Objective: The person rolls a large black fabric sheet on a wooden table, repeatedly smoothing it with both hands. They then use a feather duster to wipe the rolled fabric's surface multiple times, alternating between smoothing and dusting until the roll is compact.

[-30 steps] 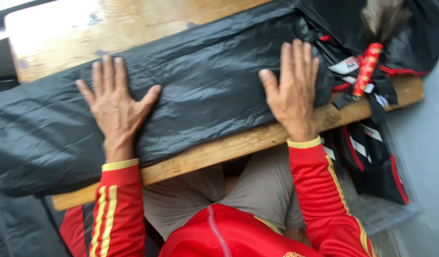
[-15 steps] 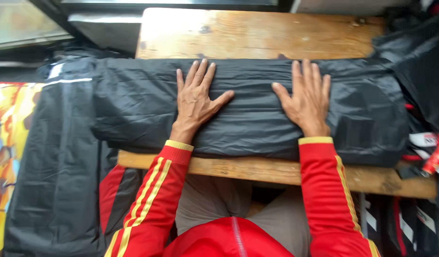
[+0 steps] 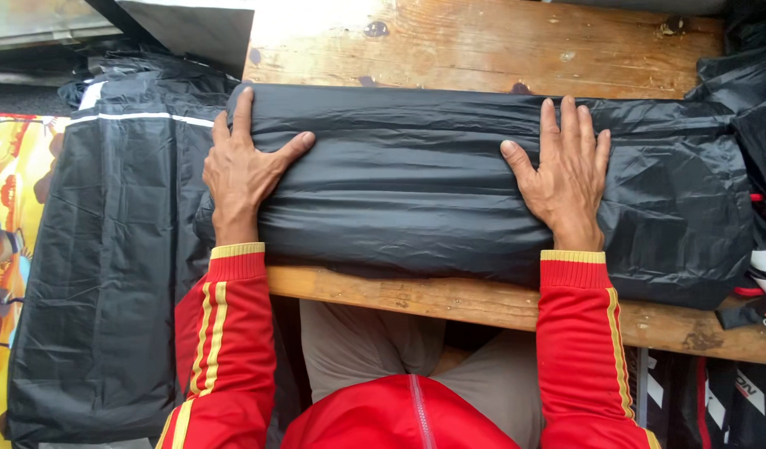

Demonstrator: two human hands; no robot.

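On the scuffed wooden table (image 3: pixel 482 37) we've got our left hand (image 3: pixel 243 170) and right hand (image 3: pixel 566 176) flat, fingers spread, on the black plastic bundle (image 3: pixel 416 183).

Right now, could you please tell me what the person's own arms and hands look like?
Both arms wear bright red long sleeves with a zip down the chest. The left sleeve shows yellow stripes running along its length; both end in ribbed cuffs edged with a yellow band. The left hand and right hand are bare: no gloves, rings or watch visible.

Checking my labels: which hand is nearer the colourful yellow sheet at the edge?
Left. The left hand presses the black bundle's end nearest the yellow sheet; the right hand presses farther away.
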